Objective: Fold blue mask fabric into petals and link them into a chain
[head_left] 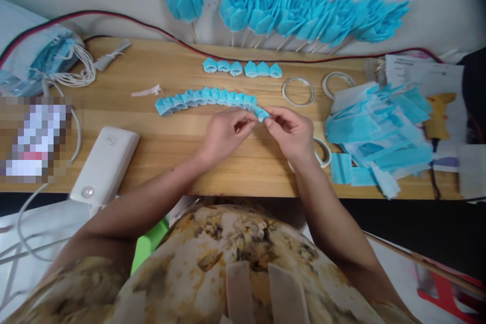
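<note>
Between my two hands is a small folded blue petal (pixel 261 113), made of thin mask-like fabric. My left hand (pixel 230 131) pinches its left side, and my right hand (pixel 290 129) grips its right side with thumb and fingers. Just behind the fingers, a curved row of folded blue petals (pixel 205 97) lies on the wooden table (pixel 170 152); whether its right end touches the held petal I cannot tell. Farther back lie two short groups of folded petals, one on the left (pixel 223 66) and one on the right (pixel 262 69).
Blue fabric flowers (pixel 266 10) on sticks stand along the wall. At right are a pile of blue fabric strips (pixel 379 131), tape rolls (pixel 298 91) and a yellow glue gun (pixel 436 116). At left are a white power bank (pixel 108 162), a blurred phone (pixel 36 139) and bagged masks (pixel 56 61).
</note>
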Demonstrator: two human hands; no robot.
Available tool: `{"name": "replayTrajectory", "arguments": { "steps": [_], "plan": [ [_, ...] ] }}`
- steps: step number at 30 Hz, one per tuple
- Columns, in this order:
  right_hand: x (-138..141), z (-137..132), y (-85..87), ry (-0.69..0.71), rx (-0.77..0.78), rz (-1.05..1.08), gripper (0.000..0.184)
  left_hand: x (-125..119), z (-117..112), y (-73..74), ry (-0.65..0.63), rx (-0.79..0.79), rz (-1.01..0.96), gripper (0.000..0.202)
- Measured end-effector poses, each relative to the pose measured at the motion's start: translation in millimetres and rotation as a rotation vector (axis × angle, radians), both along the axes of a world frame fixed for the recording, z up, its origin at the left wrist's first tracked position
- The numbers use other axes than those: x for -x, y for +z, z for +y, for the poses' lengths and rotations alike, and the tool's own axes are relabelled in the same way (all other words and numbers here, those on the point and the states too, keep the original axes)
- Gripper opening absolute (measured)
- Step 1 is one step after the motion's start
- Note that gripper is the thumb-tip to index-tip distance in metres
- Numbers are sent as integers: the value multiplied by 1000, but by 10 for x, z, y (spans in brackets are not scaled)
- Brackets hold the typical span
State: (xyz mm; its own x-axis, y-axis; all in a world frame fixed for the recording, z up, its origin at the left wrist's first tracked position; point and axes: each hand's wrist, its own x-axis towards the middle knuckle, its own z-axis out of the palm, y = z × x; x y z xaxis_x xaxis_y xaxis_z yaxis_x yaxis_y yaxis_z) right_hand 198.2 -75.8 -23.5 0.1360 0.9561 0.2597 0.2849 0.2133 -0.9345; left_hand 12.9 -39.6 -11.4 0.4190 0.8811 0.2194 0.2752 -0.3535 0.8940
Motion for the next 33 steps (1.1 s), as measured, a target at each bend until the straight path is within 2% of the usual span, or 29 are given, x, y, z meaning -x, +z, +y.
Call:
{"name": "replayTrajectory", "arguments": {
  "steps": [9,18,33],
  "plan": [
    [22,-25,-7,31,-26,-66,26,1,5,-19,37,54,7,10],
    [51,-39,63,35,-35,-160,26,-13,10,-34,37,59,31,7],
    [18,-30,28,10,-12,-80,25,8,57,-31,-32,239,-80,15]
  ]
}}
